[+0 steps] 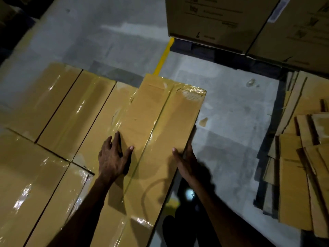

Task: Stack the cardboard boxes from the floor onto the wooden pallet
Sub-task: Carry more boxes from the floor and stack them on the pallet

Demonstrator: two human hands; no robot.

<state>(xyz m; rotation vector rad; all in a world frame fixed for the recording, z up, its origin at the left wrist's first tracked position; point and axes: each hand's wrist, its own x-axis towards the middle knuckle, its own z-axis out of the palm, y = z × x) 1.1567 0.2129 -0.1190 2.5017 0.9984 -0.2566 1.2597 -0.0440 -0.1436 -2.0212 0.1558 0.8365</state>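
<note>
A long taped cardboard box [160, 125] lies on top of a layer of similar brown boxes [58, 107], skewed and overhanging their right side. My left hand [112, 157] rests flat on its top with fingers spread. My right hand [185, 161] is against the box's right side edge, thumb over the top; its fingers are hidden behind the edge. The pallet beneath the stack is not visible.
Grey concrete floor [231, 113] with a yellow line [164, 56] lies to the right and beyond. Large printed cartons [222, 20] stand on a dark pallet at the upper right. Flattened cardboard sheets [302, 157] are piled at the right edge.
</note>
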